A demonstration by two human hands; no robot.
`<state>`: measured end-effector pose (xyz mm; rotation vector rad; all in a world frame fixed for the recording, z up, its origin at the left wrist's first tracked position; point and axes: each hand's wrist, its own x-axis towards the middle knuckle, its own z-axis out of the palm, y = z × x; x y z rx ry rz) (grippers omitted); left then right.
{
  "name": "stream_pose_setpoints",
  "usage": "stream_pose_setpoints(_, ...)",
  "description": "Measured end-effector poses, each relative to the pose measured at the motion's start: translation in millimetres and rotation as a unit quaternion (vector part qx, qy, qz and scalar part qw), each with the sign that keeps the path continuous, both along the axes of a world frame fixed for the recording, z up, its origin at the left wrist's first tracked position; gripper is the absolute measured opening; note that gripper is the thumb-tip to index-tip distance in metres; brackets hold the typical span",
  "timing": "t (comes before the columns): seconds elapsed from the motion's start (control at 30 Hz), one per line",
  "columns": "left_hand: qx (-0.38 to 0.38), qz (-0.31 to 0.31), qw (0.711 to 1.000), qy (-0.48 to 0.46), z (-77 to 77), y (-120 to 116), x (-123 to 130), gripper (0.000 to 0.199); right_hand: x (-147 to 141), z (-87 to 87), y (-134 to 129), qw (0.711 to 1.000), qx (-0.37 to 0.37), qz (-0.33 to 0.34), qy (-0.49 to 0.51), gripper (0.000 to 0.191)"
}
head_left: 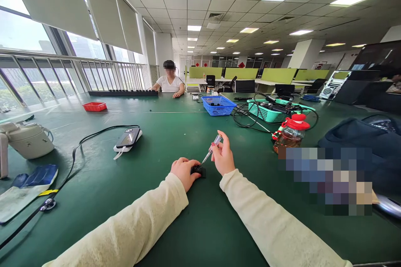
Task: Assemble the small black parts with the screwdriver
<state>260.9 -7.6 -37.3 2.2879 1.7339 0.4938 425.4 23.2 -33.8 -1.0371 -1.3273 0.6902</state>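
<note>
My left hand (184,172) is closed on a small black part (198,171) resting on the green table (188,129) in front of me. What kind of part it is I cannot make out. My right hand (223,155) grips a screwdriver (214,145) with a clear handle and a thin metal shaft. The screwdriver slants down to the left, and its tip reaches the black part beside my left fingers. Whether the tip sits in a screw is too small to see.
A phone on a power bank (128,139) lies left, near a black strap (74,158), gloves (34,179) and a beige pot (29,142). Beyond are red (95,107), blue (218,105) and teal (272,114) baskets. A red-lidded jar (290,135) stands right. Another person (169,81) sits opposite.
</note>
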Motion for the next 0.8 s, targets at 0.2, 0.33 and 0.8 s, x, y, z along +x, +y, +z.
stream_pose_setpoints(0.2, 0.001, -0.002, 1.000, 0.002, -0.9, 1, 0, 0.036, 0, -1.7, 1, 1.000, 0.004, -0.001, -0.007, 0.053)
stream_pose_setpoints(0.33, 0.000, -0.002, 1.000, 0.003, -1.2, 1, 0, 0.036, 0, -1.4, 0, 1.000, 0.009, -0.001, -0.005, 0.052)
stream_pose_setpoints(0.8, 0.010, -0.007, 1.000, 0.008, 0.6, 0, 0, 0.038, -8, 1.8, -13, 0.940, 0.236, -0.013, -0.247, 0.038)
